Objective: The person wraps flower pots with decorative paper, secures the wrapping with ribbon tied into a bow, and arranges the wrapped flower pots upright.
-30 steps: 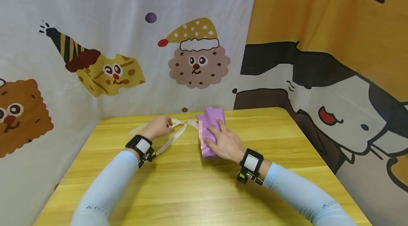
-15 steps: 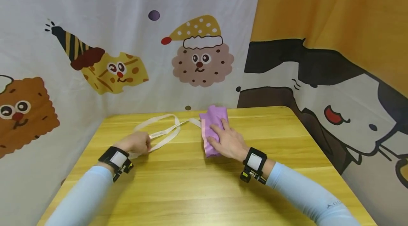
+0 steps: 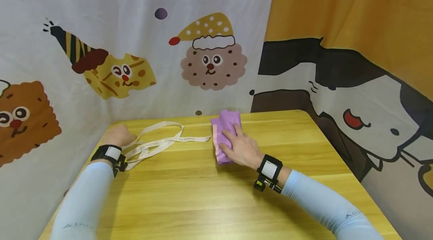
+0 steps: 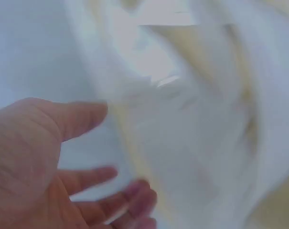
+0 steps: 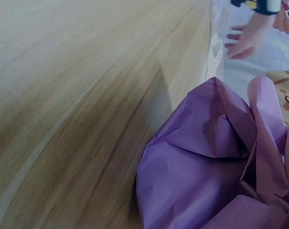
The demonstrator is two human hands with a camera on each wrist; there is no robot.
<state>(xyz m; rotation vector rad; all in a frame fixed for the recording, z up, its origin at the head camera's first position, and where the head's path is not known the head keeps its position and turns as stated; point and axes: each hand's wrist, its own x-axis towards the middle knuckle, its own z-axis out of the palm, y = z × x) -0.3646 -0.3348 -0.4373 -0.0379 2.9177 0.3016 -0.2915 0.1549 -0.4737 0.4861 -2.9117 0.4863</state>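
A white ribbon with printed lettering (image 3: 187, 139) lies in loose loops on the left and middle of the table, one end by the purple packet. My left hand (image 3: 118, 135) is at its left end; in the left wrist view the same hand (image 4: 27, 157) has thumb and fingers apart, nothing held, with the blurred ribbon (image 4: 182, 129) beyond. My right hand (image 3: 244, 149) rests with spread fingers on a folded packet of purple wrapping paper (image 3: 227, 119) with a pale pink edge. Creased folds of the purple paper (image 5: 192, 186) fill the right wrist view's lower right.
The wood-patterned table (image 3: 203, 202) reaches back to a curtain printed with cartoon characters (image 3: 135, 25). Another cartoon-printed curtain (image 3: 338, 14) hangs along the right side. Wrist cameras on black straps (image 3: 269, 168) sit on both wrists.
My left hand has drawn the ribbon left from mid-table, then let go and moved up and farther left. The ribbon lies flatter. My right hand stays on the purple packet.
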